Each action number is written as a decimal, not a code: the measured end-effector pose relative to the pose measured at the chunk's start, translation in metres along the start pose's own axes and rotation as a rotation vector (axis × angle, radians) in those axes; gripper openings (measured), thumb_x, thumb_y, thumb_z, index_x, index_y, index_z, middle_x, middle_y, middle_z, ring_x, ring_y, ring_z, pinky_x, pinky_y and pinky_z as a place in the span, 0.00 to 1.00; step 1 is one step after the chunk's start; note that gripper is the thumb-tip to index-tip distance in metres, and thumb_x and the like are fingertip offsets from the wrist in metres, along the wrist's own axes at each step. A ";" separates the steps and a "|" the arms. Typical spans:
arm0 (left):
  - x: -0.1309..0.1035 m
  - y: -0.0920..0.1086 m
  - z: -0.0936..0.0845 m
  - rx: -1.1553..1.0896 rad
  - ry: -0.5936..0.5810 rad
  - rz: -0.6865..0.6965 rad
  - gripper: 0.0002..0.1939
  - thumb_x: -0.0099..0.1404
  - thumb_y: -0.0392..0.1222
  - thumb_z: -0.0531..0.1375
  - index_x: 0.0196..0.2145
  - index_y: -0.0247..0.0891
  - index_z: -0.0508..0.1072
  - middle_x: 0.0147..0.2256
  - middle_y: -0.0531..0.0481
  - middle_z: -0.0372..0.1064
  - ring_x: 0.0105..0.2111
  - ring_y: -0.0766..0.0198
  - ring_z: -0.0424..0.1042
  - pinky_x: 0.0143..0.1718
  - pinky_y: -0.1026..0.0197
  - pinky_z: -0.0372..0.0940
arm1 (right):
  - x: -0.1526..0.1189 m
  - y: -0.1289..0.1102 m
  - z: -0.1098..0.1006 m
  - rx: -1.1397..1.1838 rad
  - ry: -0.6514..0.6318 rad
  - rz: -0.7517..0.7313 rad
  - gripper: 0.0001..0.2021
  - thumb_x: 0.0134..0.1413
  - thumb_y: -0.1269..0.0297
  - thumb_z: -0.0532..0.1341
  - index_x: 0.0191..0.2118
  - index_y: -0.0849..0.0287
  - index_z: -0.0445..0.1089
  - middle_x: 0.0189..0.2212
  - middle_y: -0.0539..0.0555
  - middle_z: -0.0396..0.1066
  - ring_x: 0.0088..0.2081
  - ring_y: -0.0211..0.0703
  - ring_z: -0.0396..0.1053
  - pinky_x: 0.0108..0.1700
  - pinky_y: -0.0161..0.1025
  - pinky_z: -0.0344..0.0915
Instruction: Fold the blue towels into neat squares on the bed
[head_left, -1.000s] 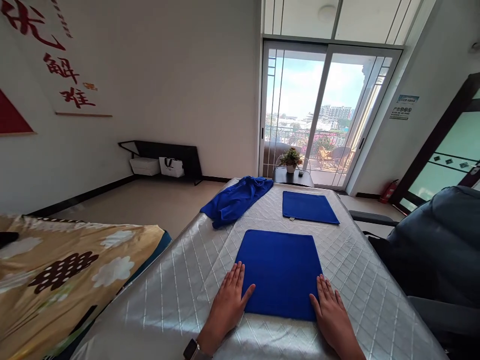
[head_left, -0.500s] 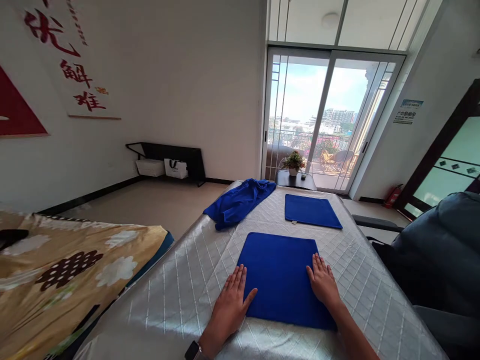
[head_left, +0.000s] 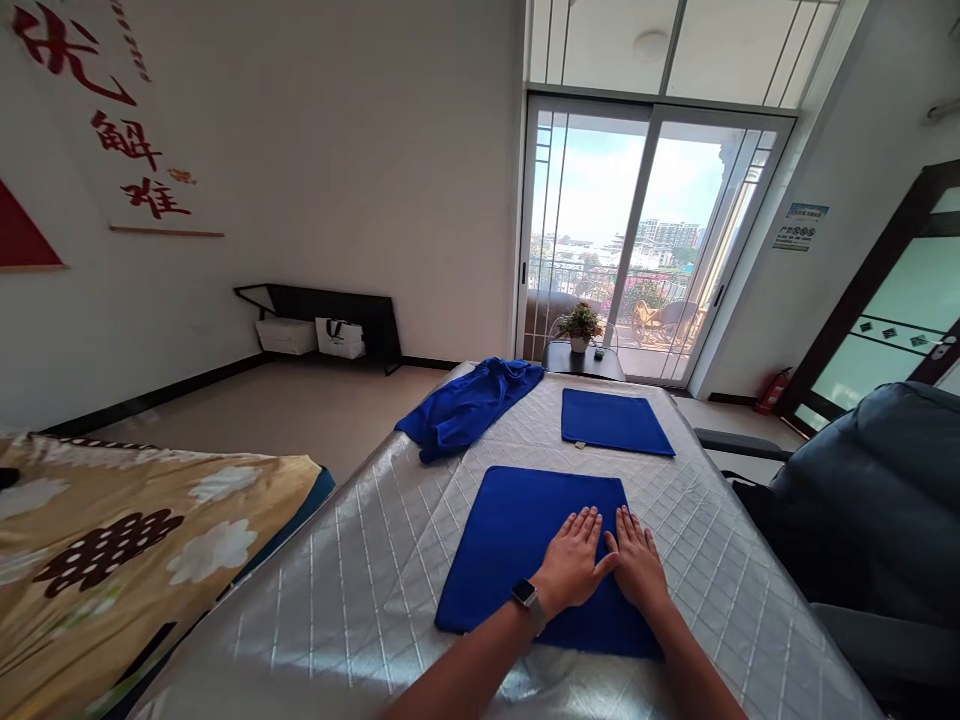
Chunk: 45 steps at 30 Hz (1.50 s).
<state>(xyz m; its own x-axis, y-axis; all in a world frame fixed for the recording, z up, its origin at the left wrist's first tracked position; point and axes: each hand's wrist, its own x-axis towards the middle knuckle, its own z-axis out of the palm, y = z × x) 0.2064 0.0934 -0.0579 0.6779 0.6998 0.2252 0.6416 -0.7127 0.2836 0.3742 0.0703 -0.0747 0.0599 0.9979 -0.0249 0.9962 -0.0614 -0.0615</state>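
Note:
A flat blue square of cloth (head_left: 495, 550) lies on the silvery quilted surface (head_left: 330, 580) before me. My left hand (head_left: 576, 560), with a watch (head_left: 524, 592) on its wrist, rests palm down on the right half of this cloth, fingers stretched out. Beside it my right hand (head_left: 637, 558) lies flat over the cloth's right edge, and its thumb is close to the left thumb. Farther back are a second flat blue cloth (head_left: 616, 421) with a small pale tag and, to its left, a crumpled blue cloth (head_left: 476, 405).
A tan patterned bed cover (head_left: 150, 540) is at the left. At the right stands a dark padded chair (head_left: 877, 500). Beyond the far end are a small table with a potted plant (head_left: 580, 325) and a glass sliding door (head_left: 585, 220). A black rack (head_left: 375, 325) stands by the wall.
My left hand has moved right from the cloth's left edge to beside my right hand. The cloth's lower left corner now shows. The view has shifted slightly.

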 end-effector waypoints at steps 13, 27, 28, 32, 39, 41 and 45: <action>-0.050 -0.124 -0.043 0.165 0.025 -0.462 0.43 0.74 0.65 0.37 0.70 0.25 0.52 0.71 0.34 0.45 0.71 0.50 0.45 0.71 0.46 0.43 | 0.004 -0.002 0.004 0.017 0.016 0.093 0.32 0.70 0.54 0.37 0.73 0.65 0.40 0.74 0.54 0.36 0.73 0.46 0.36 0.72 0.49 0.34; -0.070 -0.159 -0.038 0.175 0.154 -0.520 0.42 0.73 0.66 0.38 0.71 0.31 0.49 0.69 0.36 0.51 0.70 0.47 0.49 0.69 0.43 0.47 | 0.032 0.003 -0.012 0.036 -0.044 0.096 0.32 0.70 0.54 0.38 0.74 0.62 0.41 0.74 0.55 0.37 0.73 0.49 0.37 0.71 0.52 0.38; -0.070 -0.159 -0.038 0.177 0.158 -0.520 0.42 0.74 0.65 0.38 0.71 0.31 0.50 0.69 0.36 0.51 0.70 0.47 0.49 0.69 0.43 0.47 | 0.040 0.002 -0.016 0.044 -0.036 0.099 0.32 0.70 0.54 0.38 0.74 0.62 0.41 0.74 0.56 0.37 0.73 0.49 0.38 0.71 0.52 0.38; -0.071 -0.158 -0.040 0.184 0.151 -0.525 0.42 0.74 0.65 0.37 0.70 0.28 0.51 0.70 0.35 0.49 0.70 0.49 0.48 0.69 0.45 0.46 | 0.067 0.002 -0.021 0.079 -0.009 0.110 0.32 0.71 0.53 0.36 0.74 0.64 0.41 0.74 0.56 0.38 0.73 0.47 0.38 0.71 0.48 0.38; -0.071 -0.161 -0.038 0.183 0.151 -0.517 0.41 0.74 0.65 0.39 0.71 0.30 0.52 0.70 0.35 0.50 0.70 0.49 0.50 0.69 0.45 0.47 | 0.073 0.003 -0.006 0.103 0.029 0.111 0.33 0.70 0.54 0.36 0.73 0.69 0.40 0.74 0.57 0.39 0.73 0.44 0.37 0.71 0.44 0.33; -0.071 -0.164 -0.038 0.179 0.145 -0.518 0.41 0.74 0.65 0.39 0.70 0.30 0.53 0.70 0.35 0.50 0.70 0.49 0.49 0.69 0.45 0.47 | 0.073 0.004 -0.004 0.111 0.036 0.107 0.33 0.70 0.54 0.36 0.73 0.69 0.40 0.74 0.57 0.39 0.73 0.44 0.37 0.71 0.44 0.33; -0.071 -0.166 -0.044 0.140 0.102 -0.542 0.42 0.74 0.66 0.38 0.70 0.30 0.53 0.70 0.36 0.49 0.70 0.50 0.49 0.69 0.45 0.48 | 0.076 0.005 -0.003 0.122 0.037 0.111 0.33 0.70 0.54 0.36 0.73 0.70 0.41 0.73 0.57 0.40 0.73 0.44 0.38 0.71 0.45 0.33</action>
<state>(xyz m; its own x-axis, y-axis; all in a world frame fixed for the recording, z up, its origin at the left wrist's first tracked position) 0.0361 0.1644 -0.0803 0.2044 0.9635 0.1728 0.9344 -0.2447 0.2590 0.3838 0.1456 -0.0740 0.1735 0.9848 -0.0014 0.9686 -0.1709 -0.1807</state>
